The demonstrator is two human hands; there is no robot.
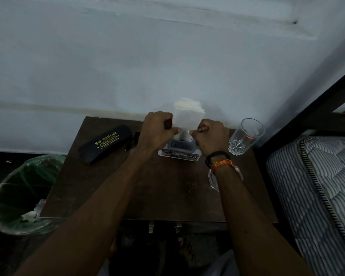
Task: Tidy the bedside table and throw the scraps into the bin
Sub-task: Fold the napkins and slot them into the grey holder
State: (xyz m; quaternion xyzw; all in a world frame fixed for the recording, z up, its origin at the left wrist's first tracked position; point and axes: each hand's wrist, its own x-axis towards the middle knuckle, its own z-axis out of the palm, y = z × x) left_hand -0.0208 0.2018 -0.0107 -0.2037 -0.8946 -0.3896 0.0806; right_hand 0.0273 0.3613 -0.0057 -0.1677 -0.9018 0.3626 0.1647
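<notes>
A stack of white paper napkins (188,114) stands upright in a grey holder (180,146) at the back of the dark wooden bedside table (147,188). My left hand (157,128) pinches the stack's lower left edge, and my right hand (211,136) pinches its lower right edge. A black spectacle case (106,143) with gold lettering lies at the table's back left. A green-lined bin (22,194) stands on the floor left of the table, with white scraps inside it.
A clear drinking glass (246,136) stands at the table's back right. A second clear glass item (213,180) lies partly hidden under my right wrist. A bed with a striped mattress (317,186) is close on the right. A pale wall runs behind.
</notes>
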